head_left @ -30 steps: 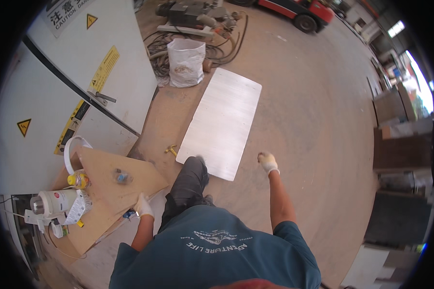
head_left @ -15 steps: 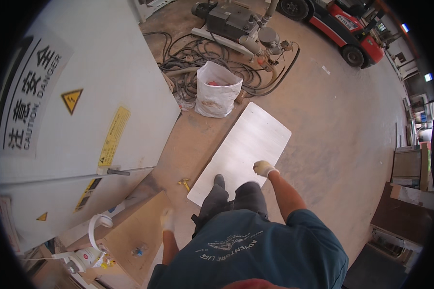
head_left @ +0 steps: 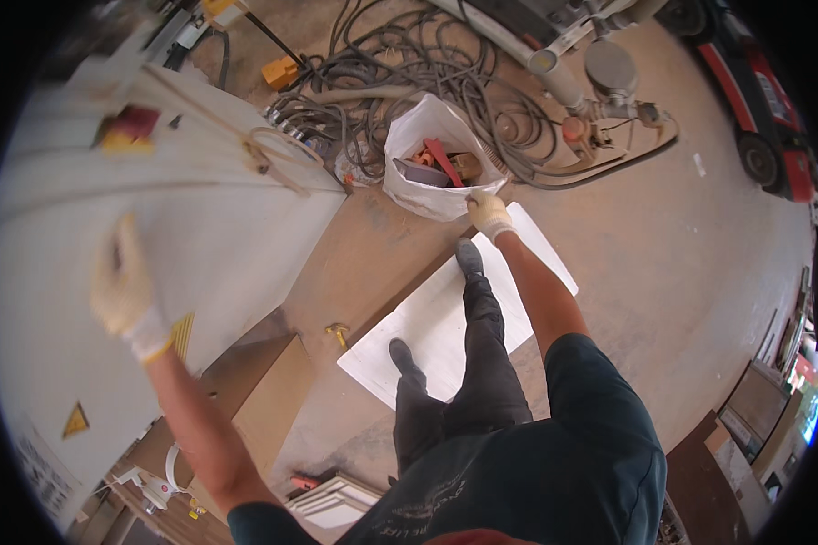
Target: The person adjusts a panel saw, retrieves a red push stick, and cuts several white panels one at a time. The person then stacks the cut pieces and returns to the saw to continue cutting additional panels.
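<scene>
My right hand [head_left: 489, 216], in a pale knitted glove, is closed. It appears against the near rim of a white sack [head_left: 427, 202]; I cannot tell whether they touch, nor what the fingers hold, if anything. In the sack lie a red strip [head_left: 443, 162] and dark and brown scraps. My left hand [head_left: 123, 286], gloved too, is raised in front of the pale metal cabinet [head_left: 245, 245] at the left. Motion smears its fingers. Both my feet are over a white board [head_left: 436, 304] on the floor. A hammer with a yellow handle [head_left: 338, 333] lies to its left.
Coiled dark hoses [head_left: 391, 64] lie behind the sack, beside grey pump equipment [head_left: 609, 73]. A red forklift [head_left: 763, 118] stands far right. At lower left are a brown panel [head_left: 268, 391] and stacked white pieces [head_left: 336, 498]. Boards [head_left: 754, 409] lean at the right.
I have stepped forward over the board, and the sack and hoses appear closer. My left hand has risen from low beside me to in front of the cabinet. My right arm reaches farther ahead.
</scene>
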The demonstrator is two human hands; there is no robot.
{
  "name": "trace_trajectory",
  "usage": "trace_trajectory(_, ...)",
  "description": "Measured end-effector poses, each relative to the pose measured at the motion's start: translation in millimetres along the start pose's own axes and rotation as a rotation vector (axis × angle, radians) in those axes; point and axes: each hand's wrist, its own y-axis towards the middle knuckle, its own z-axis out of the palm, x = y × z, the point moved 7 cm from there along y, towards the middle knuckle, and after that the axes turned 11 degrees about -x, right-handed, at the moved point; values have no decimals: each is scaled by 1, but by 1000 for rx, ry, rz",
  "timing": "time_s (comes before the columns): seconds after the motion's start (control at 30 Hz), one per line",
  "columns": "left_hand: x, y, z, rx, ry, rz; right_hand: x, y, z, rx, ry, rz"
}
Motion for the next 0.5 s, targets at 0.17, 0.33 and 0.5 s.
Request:
trace_trajectory(0.17,8,6,10,-30,-57,-332,-55,150,120,238,-159,17)
trace_trajectory(0.33,23,11,-2,-75,121,-467,-124,167,223,572,-400,156)
trace_trajectory(0.5,50,16,-23,-87,69,-416,-137,161,227,644,-330,206)
